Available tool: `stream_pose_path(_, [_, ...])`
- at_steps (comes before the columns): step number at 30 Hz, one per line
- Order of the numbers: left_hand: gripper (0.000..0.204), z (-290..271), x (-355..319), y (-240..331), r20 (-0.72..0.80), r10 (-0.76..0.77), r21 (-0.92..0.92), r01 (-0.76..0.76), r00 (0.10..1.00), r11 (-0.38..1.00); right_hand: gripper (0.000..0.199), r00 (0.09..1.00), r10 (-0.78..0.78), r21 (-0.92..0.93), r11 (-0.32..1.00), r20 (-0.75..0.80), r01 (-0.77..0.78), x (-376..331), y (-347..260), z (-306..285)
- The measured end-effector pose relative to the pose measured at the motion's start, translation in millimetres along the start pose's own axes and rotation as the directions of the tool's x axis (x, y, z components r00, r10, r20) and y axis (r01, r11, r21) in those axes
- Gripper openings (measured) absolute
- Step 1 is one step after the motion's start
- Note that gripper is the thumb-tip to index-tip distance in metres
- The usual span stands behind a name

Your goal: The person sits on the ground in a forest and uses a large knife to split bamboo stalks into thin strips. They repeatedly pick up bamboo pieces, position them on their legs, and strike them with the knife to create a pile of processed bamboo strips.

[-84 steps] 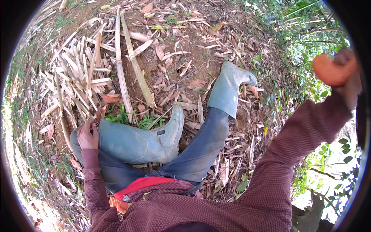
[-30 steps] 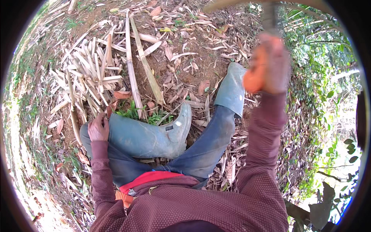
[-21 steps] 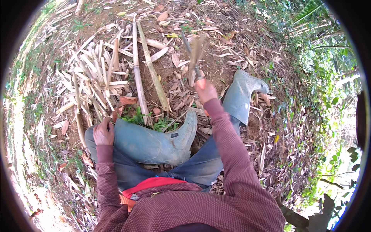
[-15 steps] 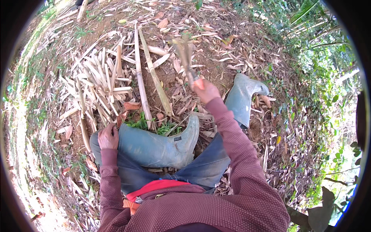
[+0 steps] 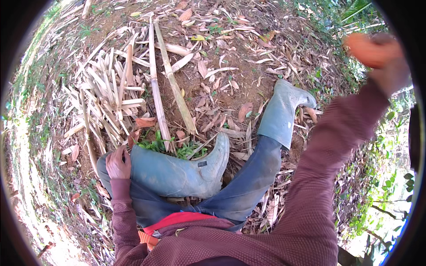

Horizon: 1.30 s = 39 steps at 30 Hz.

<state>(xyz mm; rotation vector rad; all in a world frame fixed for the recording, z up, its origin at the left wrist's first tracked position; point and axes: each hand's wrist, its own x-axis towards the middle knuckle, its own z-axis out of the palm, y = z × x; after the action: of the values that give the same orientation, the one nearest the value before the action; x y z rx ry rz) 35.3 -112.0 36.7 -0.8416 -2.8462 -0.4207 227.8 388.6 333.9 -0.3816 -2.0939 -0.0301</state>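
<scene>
At the left side of the ground [image 5: 248, 84] lies a pile of split bamboo pieces [image 5: 104, 99], pale and thin, heaped every which way. Just right of the pile, two long bamboo poles [image 5: 171, 88] lie side by side on the brown dirt, running from the top edge down toward the person's knee.

The left hand [image 5: 117, 163] rests on the top of the left rubber boot [image 5: 177, 170], near the bent knee. Its fingers curl over the edge of the boot, but it holds nothing else. The boot is grey-blue and lies across the middle of the picture, toe pointing right. A small green plant [image 5: 155, 144] grows just behind it, touching the low ends of the poles.

Dry leaves [image 5: 230, 75] cover the dirt in the middle. Further right, the right rubber boot [image 5: 284, 113] stands on the leaves, with the blue trouser leg coming out of it.

At the far right, the right hand [image 5: 384, 60] is lifted high, near the top right corner, well away from the poles and the pile. It is blurred. It is closed tight around an orange handle [image 5: 368, 46]; the rest of that tool cannot be seen. The dark red sleeve [image 5: 328, 146] runs up to it. Green bushes [image 5: 381, 177] fill the right edge.
</scene>
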Motion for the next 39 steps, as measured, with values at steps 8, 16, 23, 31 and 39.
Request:
stream_pose_path(8, [0.012,10.6,4.3,2.4,-0.008,0.018,-0.043,-0.018,1.000,0.999,0.059,0.492,0.711,0.001,0.569,0.502,-0.822,-214.7,47.2,282.5])
stream_pose_path(16, [0.013,8.6,11.9,9.2,-0.040,0.057,-0.049,-0.059,0.998,0.997,0.033,0.946,0.319,0.194,0.933,-0.064,-0.301,-11.6,17.4,66.0])
stream_pose_path(23, [0.014,4.1,1.4,-1.9,-0.007,0.043,0.041,-0.042,0.999,0.998,0.038,0.989,-0.014,0.003,1.000,-0.144,0.015,7.5,37.1,38.4])
stream_pose_path(31, [0.011,11.0,14.7,8.7,0.005,0.033,0.010,-0.033,0.999,0.999,0.045,0.342,0.794,-0.227,0.503,0.502,-0.834,-268.3,86.8,293.4])
stream_pose_path(39, [0.011,-2.7,10.0,8.7,0.020,-0.026,0.010,0.025,0.999,1.000,0.026,0.826,0.528,0.380,0.735,0.200,-0.561,-43.5,75.5,132.4])
